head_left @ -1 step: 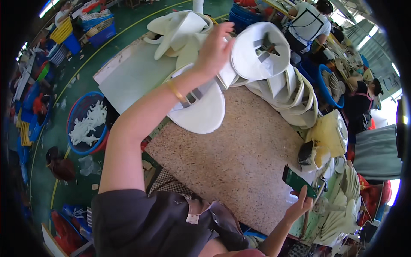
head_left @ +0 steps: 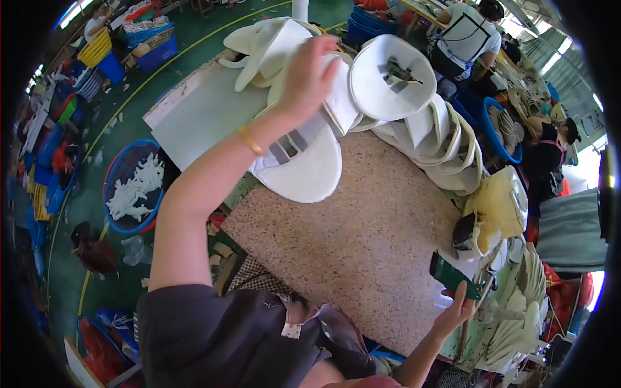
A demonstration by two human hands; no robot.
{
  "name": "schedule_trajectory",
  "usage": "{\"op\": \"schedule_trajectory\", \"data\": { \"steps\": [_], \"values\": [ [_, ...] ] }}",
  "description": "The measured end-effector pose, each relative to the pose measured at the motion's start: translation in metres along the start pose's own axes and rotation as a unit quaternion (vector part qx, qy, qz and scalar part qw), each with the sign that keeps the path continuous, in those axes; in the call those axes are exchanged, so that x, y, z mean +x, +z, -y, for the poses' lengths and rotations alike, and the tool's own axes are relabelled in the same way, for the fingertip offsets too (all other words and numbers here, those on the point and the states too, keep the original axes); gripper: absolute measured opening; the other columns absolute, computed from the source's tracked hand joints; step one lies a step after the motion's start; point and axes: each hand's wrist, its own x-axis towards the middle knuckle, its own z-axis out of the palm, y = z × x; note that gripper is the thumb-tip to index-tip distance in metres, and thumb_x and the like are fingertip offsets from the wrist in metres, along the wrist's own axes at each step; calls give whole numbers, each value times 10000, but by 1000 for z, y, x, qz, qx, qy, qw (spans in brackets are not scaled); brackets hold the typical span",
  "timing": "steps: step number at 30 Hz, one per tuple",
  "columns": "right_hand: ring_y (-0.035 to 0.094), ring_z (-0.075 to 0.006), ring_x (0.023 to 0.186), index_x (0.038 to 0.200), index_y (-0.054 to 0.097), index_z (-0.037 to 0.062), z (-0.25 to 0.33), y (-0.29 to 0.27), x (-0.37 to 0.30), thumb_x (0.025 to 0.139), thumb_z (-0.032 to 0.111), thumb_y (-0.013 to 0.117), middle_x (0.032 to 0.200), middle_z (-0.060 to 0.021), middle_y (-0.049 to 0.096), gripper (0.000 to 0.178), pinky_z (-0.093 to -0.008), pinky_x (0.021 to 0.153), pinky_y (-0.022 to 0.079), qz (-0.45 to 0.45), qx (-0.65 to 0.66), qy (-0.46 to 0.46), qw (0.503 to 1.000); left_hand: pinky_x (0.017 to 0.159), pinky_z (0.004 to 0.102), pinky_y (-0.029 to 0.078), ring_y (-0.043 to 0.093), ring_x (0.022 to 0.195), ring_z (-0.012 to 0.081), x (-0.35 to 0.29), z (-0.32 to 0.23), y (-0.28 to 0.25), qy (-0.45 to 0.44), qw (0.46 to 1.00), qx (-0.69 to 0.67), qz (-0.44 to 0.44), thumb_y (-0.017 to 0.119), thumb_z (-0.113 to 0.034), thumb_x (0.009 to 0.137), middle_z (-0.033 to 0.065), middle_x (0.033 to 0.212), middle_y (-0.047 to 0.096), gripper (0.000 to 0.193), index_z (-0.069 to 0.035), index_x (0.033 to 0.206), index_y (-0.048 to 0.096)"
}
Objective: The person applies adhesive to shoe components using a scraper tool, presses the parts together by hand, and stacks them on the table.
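My left hand (head_left: pixel 310 81) reaches across to the far side of the worktable, over a heap of white curved pieces (head_left: pixel 266 48). Its fingers are stretched out and seem to hold nothing. Just right of it, a white ring-shaped piece (head_left: pixel 372 94) with an oval opening rests on other pieces. Under my left wrist lies a rounded white piece (head_left: pixel 304 174) with grey strips at its opening. At the lower right, my right hand (head_left: pixel 455 317) grips a green flat scraper (head_left: pixel 449 273) with a dark edge, held above the table.
The speckled tabletop (head_left: pixel 349 239) spreads before me. Overlapping white pieces (head_left: pixel 446 145) line its far right edge, near a yellow-stained cut-open container (head_left: pixel 504 204). More pale pieces (head_left: pixel 517 323) stack at right. A blue basket (head_left: pixel 132 223) of white scraps stands left. Another person (head_left: pixel 466 39) works beyond.
My left hand has drawn back slightly to the left, away from the ring-shaped piece. My right hand and the scraper have hardly moved.
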Motion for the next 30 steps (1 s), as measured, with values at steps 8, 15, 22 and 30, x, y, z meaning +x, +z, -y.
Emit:
{"op": "schedule_trajectory", "data": {
  "steps": [8, 15, 22, 30],
  "values": [
    [563, -77, 648, 902, 652, -26, -3, -6, 40, 897, 164, 599, 758, -23, 629, 197, -238, 584, 457, -13, -40, -21, 999, 704, 292, 477, 545, 749, 167, -47, 41, -101, -97, 925, 80, 358, 646, -38, 718, 59, 844, 574, 262, -25, 974, 587],
    [594, -130, 592, 859, 679, 15, -12, -26, 124, 873, 303, 617, 635, -78, 642, 295, -301, 556, 434, -79, -283, -88, 952, 764, 237, 447, 531, 798, 107, 9, -64, -130, -134, 915, -81, 371, 473, -7, 800, 58, 922, 579, 189, -21, 959, 574],
    [624, -231, 601, 781, 652, -7, -53, -38, 157, 853, 296, 605, 681, -110, 644, 315, -338, 550, 475, 25, -190, 63, 979, 655, 260, 462, 535, 743, 107, -39, -111, -4, -227, 894, -183, 339, 427, -53, 840, 40, 882, 583, 337, -46, 1161, 527],
    [569, -90, 533, 852, 619, 42, -58, -34, 123, 834, 155, 647, 721, -49, 649, 118, -228, 487, 467, 17, 282, 235, 930, 787, 407, 458, 583, 866, 344, -75, -134, 40, 5, 910, -20, 413, 438, -99, 878, 212, 1006, 597, 400, -27, 1271, 460]
  ]
}}
